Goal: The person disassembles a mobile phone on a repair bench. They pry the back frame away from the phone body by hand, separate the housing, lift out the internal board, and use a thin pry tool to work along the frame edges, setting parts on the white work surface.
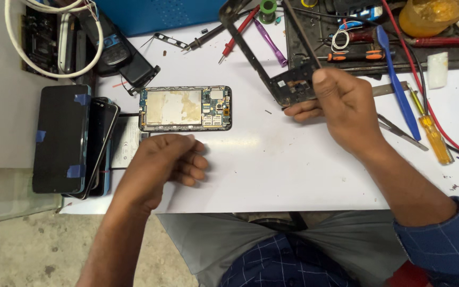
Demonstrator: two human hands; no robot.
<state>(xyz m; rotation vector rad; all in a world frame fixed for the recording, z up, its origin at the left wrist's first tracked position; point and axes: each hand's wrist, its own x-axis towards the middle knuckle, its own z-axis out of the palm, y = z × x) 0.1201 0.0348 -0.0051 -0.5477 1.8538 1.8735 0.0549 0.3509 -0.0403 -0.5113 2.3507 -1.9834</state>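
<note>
An opened phone (185,108) lies flat on the white table (272,159), its circuit board and metal shield showing. My right hand (341,106) grips a black plastic phone frame (272,58) by its lower end, lifted and tilted above the table. My left hand (160,165) hovers just below the opened phone with fingers curled loosely inward, and I see nothing in it.
A stack of phones (75,141) with blue tape sits at the left edge. Tweezers (399,130), a yellow screwdriver (431,133), a blue pry tool (397,79) and red probes (237,32) lie right and behind. A black tool tray (373,37) stands at the back.
</note>
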